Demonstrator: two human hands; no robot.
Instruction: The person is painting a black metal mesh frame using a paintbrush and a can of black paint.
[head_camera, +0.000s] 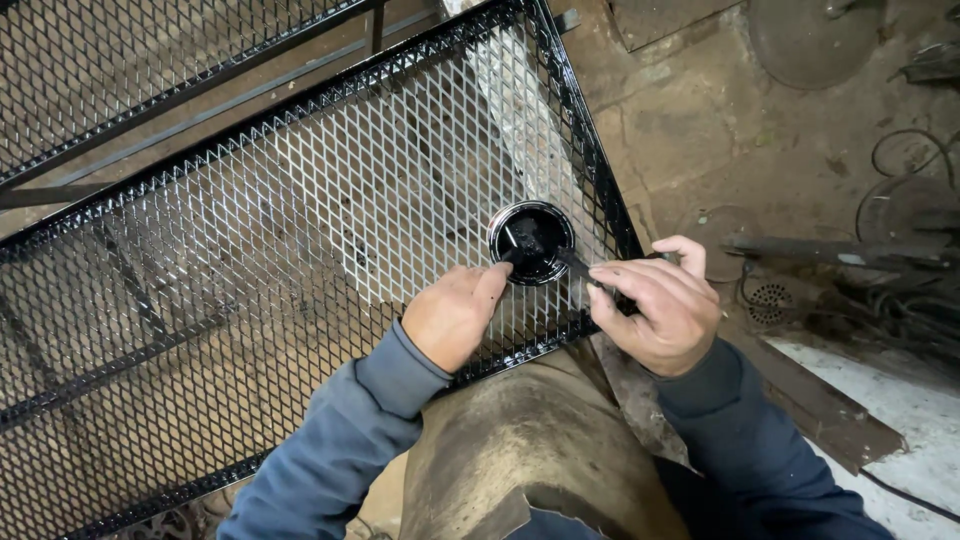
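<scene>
Nearest, the left hand (452, 315) steadies the small tin of black paint (531, 242) with fingertips on its rim. The right hand (657, 310) has its fingers clamped on a brush handle (572, 263) dipped in the tin, which sits on the mesh panel (280, 260). The panel's frame already gleams black; farther mesh looks paler, seemingly unpainted.

the mesh panel (260, 250) runs off the left and bottom edges; the brush (570, 262) handle is hidden inside the right hand (655, 310) — its bristles are lost in the black paint of the can (531, 241); both sleeves are cut off at the bottom edge.
</scene>
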